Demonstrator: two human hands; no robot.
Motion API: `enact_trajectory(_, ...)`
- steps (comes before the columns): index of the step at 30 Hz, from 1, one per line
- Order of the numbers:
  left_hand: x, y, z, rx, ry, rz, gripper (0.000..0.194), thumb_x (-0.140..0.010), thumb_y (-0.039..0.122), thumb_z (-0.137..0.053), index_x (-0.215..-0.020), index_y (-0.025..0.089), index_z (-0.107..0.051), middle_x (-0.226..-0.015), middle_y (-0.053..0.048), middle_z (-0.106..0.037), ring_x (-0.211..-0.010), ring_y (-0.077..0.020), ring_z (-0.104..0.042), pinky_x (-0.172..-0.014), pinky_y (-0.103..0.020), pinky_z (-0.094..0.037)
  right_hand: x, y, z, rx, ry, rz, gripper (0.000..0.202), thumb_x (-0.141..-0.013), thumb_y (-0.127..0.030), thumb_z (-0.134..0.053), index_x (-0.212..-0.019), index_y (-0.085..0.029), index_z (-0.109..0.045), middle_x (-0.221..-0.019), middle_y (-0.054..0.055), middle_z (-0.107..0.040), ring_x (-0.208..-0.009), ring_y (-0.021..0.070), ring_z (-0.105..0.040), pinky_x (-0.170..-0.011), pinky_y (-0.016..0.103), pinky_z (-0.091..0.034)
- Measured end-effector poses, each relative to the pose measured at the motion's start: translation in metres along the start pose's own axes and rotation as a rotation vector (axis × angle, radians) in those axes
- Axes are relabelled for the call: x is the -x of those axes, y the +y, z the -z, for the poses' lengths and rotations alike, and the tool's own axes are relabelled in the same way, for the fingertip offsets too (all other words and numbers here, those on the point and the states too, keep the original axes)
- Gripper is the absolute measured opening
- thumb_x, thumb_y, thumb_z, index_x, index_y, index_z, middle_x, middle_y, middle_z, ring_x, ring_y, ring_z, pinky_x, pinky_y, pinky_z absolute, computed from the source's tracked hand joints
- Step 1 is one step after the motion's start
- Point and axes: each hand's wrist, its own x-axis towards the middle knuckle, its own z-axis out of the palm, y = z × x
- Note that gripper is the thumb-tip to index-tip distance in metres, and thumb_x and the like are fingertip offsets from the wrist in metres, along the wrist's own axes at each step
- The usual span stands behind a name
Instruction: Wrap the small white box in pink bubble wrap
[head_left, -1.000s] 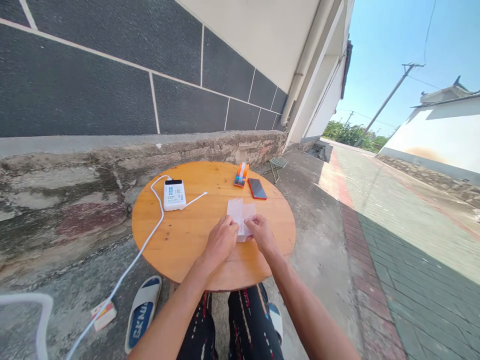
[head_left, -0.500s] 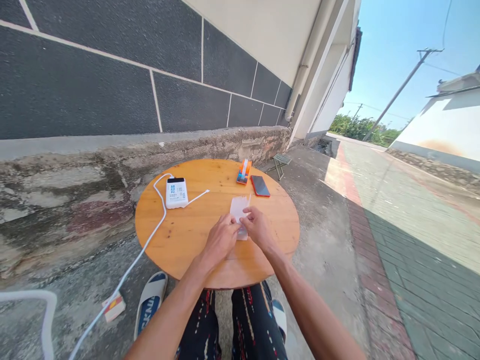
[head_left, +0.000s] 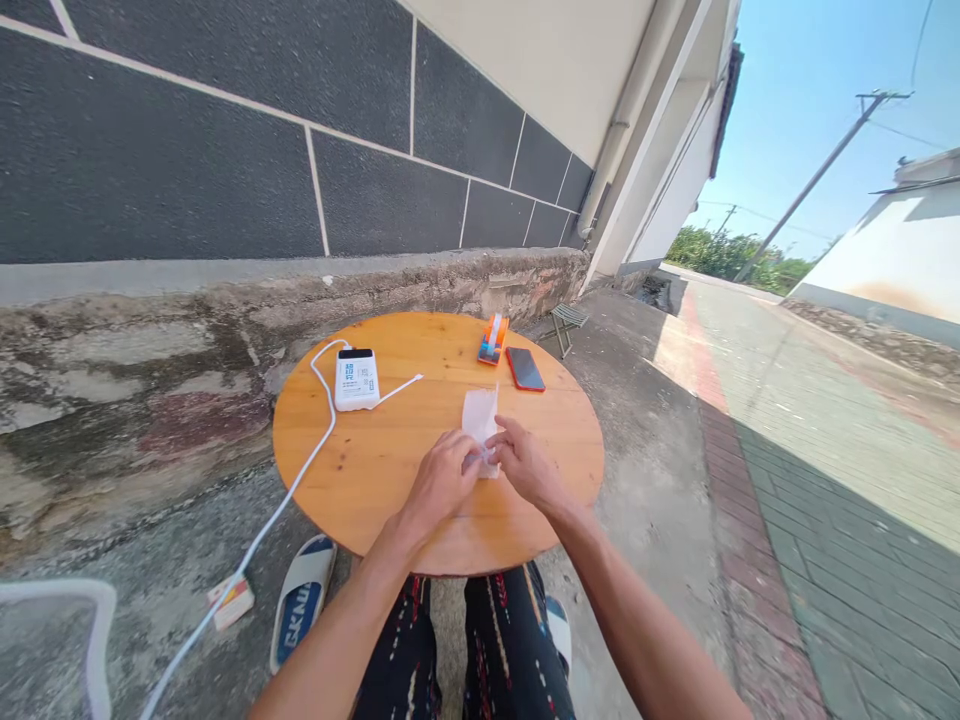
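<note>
A thin, whitish translucent sheet or film (head_left: 478, 412) lies on the round wooden table (head_left: 390, 460) in front of me, and I cannot make out exactly what it is. My left hand (head_left: 448, 470) pinches its near left part, fingers pressed together. From the other side my right hand (head_left: 523, 458) grips the near right part, with thumb and forefinger close to the left fingertips. The fingers hide part of the sheet's near end. Beyond the hands are an orange tape dispenser (head_left: 493, 340) and a phone (head_left: 525, 369) with a red edge.
A white power bank (head_left: 357, 380) stands at the table's left, its white cable (head_left: 322, 440) running over the edge to the ground. A folding stool (head_left: 566, 320) is behind the table, near the wall (head_left: 187, 180). A small box (head_left: 231, 602) lies on the ground.
My fingers have shifted slightly on the sheet's near end, and both hands remain on it. The whole view has moved a little.
</note>
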Motion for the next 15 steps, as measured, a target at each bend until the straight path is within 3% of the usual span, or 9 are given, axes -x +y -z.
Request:
enact_trajectory(5, 0.0, 0.004, 0.003, 0.065, -0.003, 0.11, 0.012, -0.078, 0.013, -0.053, -0.087, 0.021, -0.056, -0.083, 0.0, -0.064, -0.077, -0.0157, -0.059, -0.07, -0.026, -0.043, 0.004, -0.002, -0.009, 0.155, 0.014, 0.11, 0.057, -0.077, -0.007, -0.045, -0.133, -0.015, -0.04, -0.103, 0.008, -0.066, -0.073, 0.0139, -0.06, -0.074, 0.031, -0.049)
enact_trajectory(9, -0.008, 0.011, 0.0, 0.042, 0.012, 0.226, 0.004, -0.081, 0.023, -0.055, -0.081, 0.02, -0.053, -0.081, -0.001, -0.065, -0.074, -0.0157, -0.06, -0.065, -0.025, -0.042, 0.004, -0.015, -0.013, 0.304, 0.012, 0.107, 0.059, -0.076, -0.003, -0.043, -0.134, -0.009, -0.039, -0.106, 0.013, -0.066, -0.082, 0.0178, -0.062, -0.081, 0.034, -0.048)
enact_trajectory(12, -0.013, 0.016, -0.004, 0.006, 0.033, 0.294, 0.012, -0.083, 0.03, -0.054, -0.077, 0.02, -0.052, -0.077, -0.002, -0.064, -0.072, -0.016, -0.059, -0.063, -0.025, -0.04, 0.005, -0.021, -0.01, 0.357, -0.032, 0.106, 0.062, -0.075, -0.004, -0.044, -0.137, -0.007, -0.036, -0.109, 0.016, -0.065, -0.092, 0.0217, -0.062, -0.085, 0.036, -0.047)
enact_trajectory(15, -0.015, 0.018, -0.008, -0.011, 0.043, 0.329, 0.01, -0.082, 0.027, -0.055, -0.076, 0.02, -0.053, -0.079, -0.002, -0.064, -0.075, -0.0168, -0.059, -0.065, -0.026, -0.04, 0.007, -0.019, -0.006, 0.374, -0.071, 0.128, 0.067, -0.074, -0.005, -0.048, -0.139, -0.008, -0.034, -0.113, 0.017, -0.064, -0.095, 0.023, -0.062, -0.087, 0.037, -0.047)
